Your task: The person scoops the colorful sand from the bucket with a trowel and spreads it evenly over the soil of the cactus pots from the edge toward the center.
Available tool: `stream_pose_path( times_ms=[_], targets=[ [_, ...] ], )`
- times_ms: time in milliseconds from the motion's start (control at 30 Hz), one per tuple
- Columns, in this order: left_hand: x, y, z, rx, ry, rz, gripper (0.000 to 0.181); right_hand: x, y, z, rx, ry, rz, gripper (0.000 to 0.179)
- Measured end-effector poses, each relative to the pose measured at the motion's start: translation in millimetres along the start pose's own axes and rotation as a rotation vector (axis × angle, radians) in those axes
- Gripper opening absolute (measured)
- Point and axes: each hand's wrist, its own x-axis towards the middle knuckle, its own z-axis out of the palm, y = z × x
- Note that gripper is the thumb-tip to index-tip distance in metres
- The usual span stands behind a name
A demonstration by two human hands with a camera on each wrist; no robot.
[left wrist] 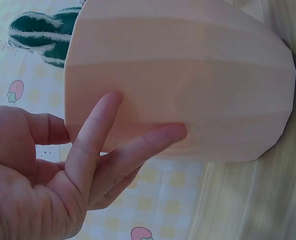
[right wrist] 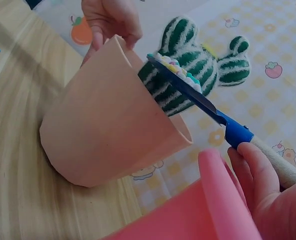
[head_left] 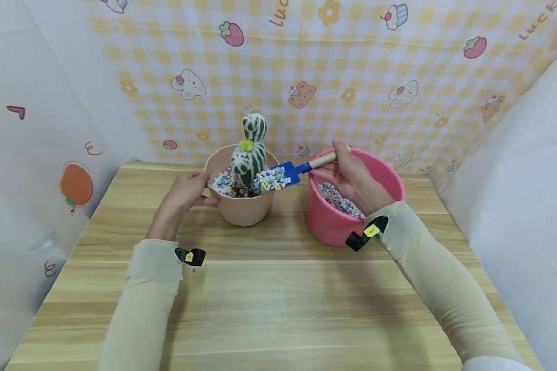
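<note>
A green-and-white cactus [head_left: 248, 157] with a yellow flower stands in a peach flowerpot [head_left: 246, 210], colored pebbles around its base. At the pot's left rim, my left hand [head_left: 185, 190] pinches the edge, and its fingers rest against the outer wall in the left wrist view. My right hand [head_left: 353, 175] grips the wooden handle of a small blue shovel [head_left: 294, 172]. Colored pebbles [head_left: 271, 179] lie heaped on the blade, which is over the pot's right rim. Below that hand is a pink bucket [head_left: 329, 224] with more pebbles [head_left: 339, 200] inside.
Both containers stand on a wood-grain table [head_left: 260, 309] near its back edge. Behind them hangs a yellow checked cloth [head_left: 269, 67] with cartoon prints. White cloth flanks the table on both sides.
</note>
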Motion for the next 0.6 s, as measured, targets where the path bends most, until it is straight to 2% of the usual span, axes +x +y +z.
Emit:
stream_pose_path(
  times_ms=[133, 367, 600],
  targets=[
    [-0.5, -0.4, 2.7, -0.048, -0.004, 0.008, 0.05, 0.7, -0.1, 0.5, -0.009, 0.008, -0.006, 0.044],
    [-1.9, -1.6, 4.1, -0.036, -0.005, 0.02, 0.047, 0.9, 0.9, 1.1, -0.012, 0.011, -0.007, 0.044],
    [2.0, -2.8, -1.4, 0.114, 0.035, -0.002, 0.049, 1.2, 2.0, 1.8, -0.019, 0.009, 0.0, 0.046]
  ],
)
